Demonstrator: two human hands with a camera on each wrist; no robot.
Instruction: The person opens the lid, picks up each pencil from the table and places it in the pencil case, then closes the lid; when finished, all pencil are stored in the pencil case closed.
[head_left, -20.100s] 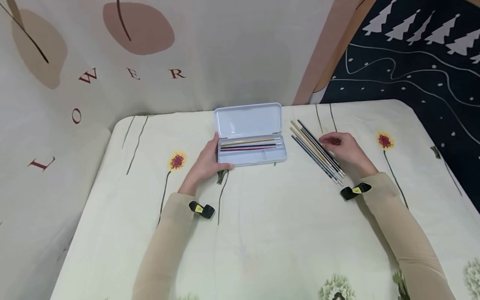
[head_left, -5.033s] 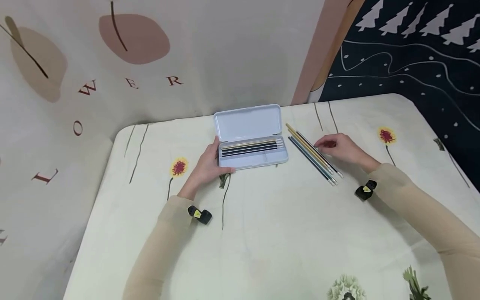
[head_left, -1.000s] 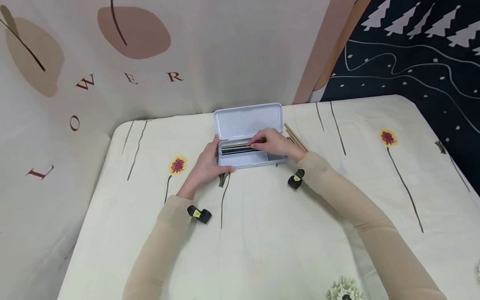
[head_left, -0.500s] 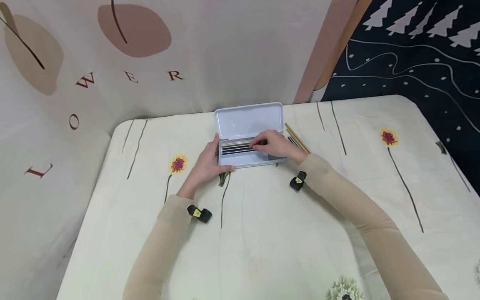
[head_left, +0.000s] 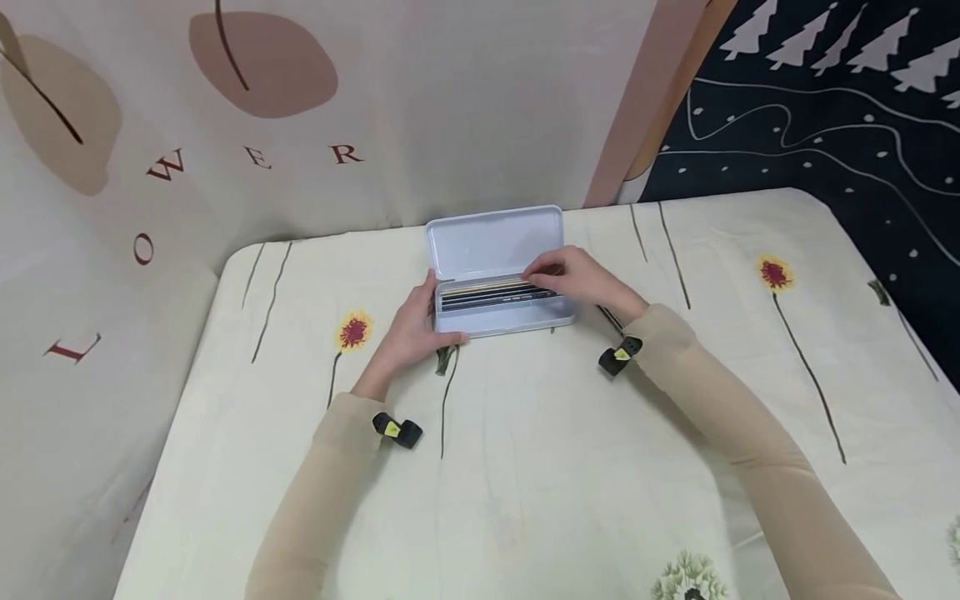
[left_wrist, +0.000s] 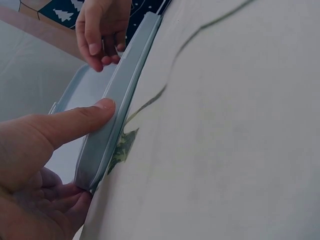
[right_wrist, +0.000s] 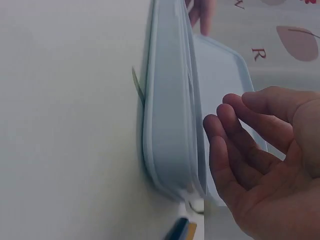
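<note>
A pale blue pencil case (head_left: pixel 487 318) stands with its lid (head_left: pixel 495 242) raised at the back of the table. Several pencils (head_left: pixel 480 295), dark and light, lie side by side in its rear compartment. My left hand (head_left: pixel 412 325) grips the left end, thumb on the front wall and the other fingers round the end, as the left wrist view also shows. My right hand (head_left: pixel 581 273) hovers over the right end, fingers loosely bent. Nothing shows between its fingers in the right wrist view. Beyond the case, dark blue (right_wrist: pixel 178 229) and yellow (right_wrist: pixel 191 231) pencil ends appear, mostly hidden in the head view.
A flower-printed cream cloth (head_left: pixel 525 467) covers the table. A printed curtain (head_left: pixel 480 108) hangs close behind the lid, and a dark tree-patterned cloth (head_left: pixel 810 142) hangs at the right. My right forearm (head_left: pixel 735 425) reaches across the table's right half.
My right hand has lifted off the pencils in the case and shifted right. Over the longer span, pencils moved from the right-hand pile into the case. My left hand keeps its hold.
</note>
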